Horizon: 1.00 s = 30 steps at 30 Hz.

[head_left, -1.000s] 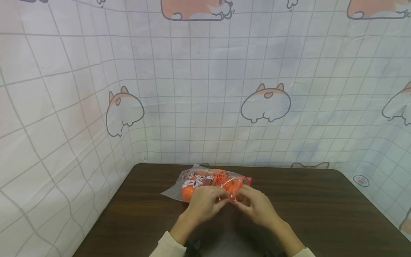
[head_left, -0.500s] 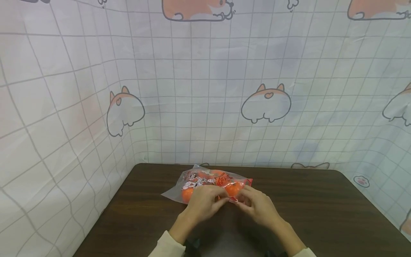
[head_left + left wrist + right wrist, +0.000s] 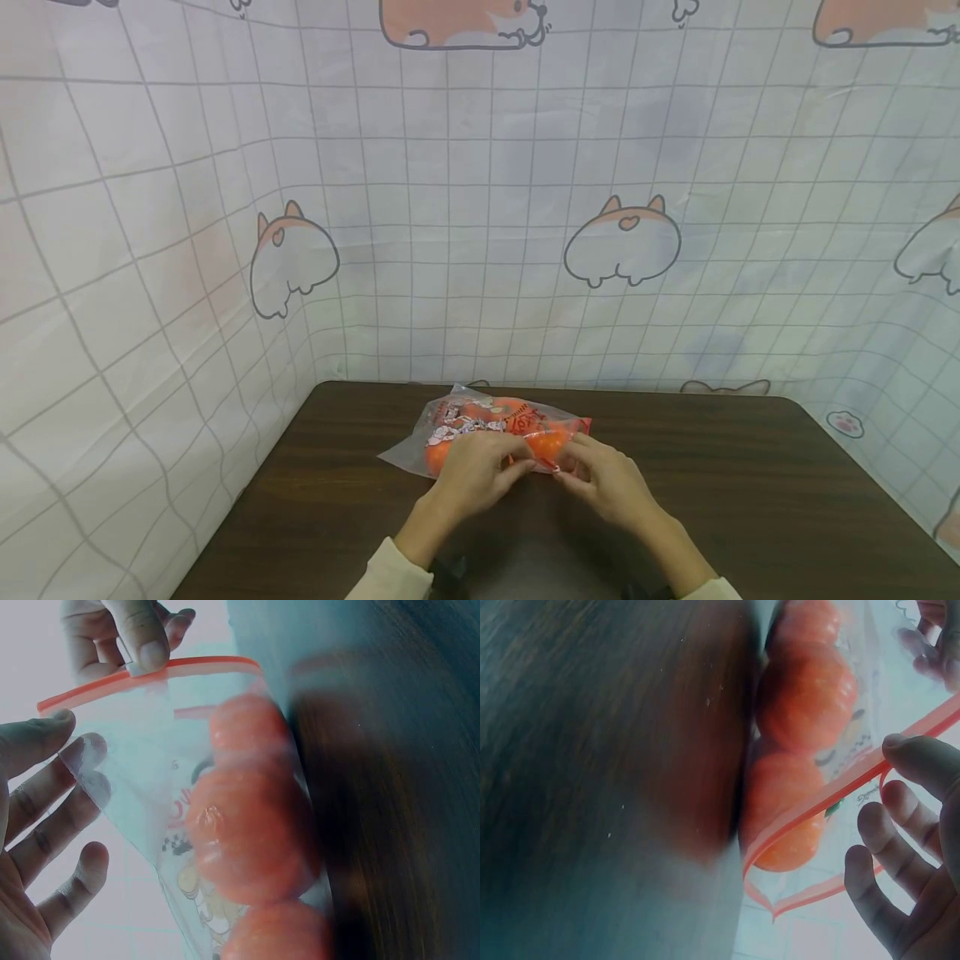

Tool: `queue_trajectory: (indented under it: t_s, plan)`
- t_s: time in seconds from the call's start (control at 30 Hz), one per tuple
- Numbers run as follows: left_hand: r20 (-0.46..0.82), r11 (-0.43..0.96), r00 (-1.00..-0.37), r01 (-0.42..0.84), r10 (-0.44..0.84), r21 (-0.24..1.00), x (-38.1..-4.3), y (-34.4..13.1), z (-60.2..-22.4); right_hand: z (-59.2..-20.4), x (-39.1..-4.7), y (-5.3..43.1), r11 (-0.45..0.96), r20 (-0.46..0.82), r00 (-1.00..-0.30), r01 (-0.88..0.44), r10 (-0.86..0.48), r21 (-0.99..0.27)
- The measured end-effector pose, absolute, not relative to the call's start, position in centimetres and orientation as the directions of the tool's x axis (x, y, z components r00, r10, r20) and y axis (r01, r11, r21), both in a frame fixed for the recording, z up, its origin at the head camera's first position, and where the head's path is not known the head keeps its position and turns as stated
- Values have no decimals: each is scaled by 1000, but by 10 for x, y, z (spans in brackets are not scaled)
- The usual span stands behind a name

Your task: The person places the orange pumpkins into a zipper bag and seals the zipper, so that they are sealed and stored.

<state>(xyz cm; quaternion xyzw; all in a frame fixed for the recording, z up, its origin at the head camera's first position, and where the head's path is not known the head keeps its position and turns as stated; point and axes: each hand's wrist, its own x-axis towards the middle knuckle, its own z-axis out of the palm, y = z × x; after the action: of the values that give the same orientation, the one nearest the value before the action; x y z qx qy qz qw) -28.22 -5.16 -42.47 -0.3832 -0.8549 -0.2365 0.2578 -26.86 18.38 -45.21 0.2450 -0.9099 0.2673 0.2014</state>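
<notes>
A clear printed zip bag lies on the dark table, with several round orange fruits inside that look like mandarins. Along its mouth runs a red zip strip. My left hand pinches the bag's edge at one end of the strip between thumb and fingers. To its right, my right hand pinches the strip at a small pale slider. In the right wrist view, the two red edges stand apart in a loop beyond the right thumb. The hands cover part of the bag's front in the head view.
The dark wooden table extends to both sides of the hands. White grid-patterned cloth with cartoon dogs hangs behind the table and along its sides. Pale sleeves cover the forearms.
My right hand has shifted slightly right along the zip strip, and the gap between the two hands has widened a little. The left hand stays nearly still on the bag's edge.
</notes>
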Motion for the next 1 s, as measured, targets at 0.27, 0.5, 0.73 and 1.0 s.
queue_trajectory:
  t_s: [0.27, 0.5, 0.73, 1.0]
  plan:
    - [622, 596, -577, 775, 529, 211, -282, -52, -423, -454, -270, 187, 743, 477, -813, -538, -334, -397]
    - [632, 597, -569, 776, 526, 202, -282, -53, -424, -456, -271, 191, 752, 461, -820, -530, -338, -391]
    - [648, 594, -555, 781, 521, 192, -284, -54, -424, -456, -272, 193, 759, 448, -828, -520, -336, -392]
    - [666, 583, -542, 789, 512, 194, -285, -56, -423, -457, -273, 196, 763, 445, -829, -519, -338, -386]
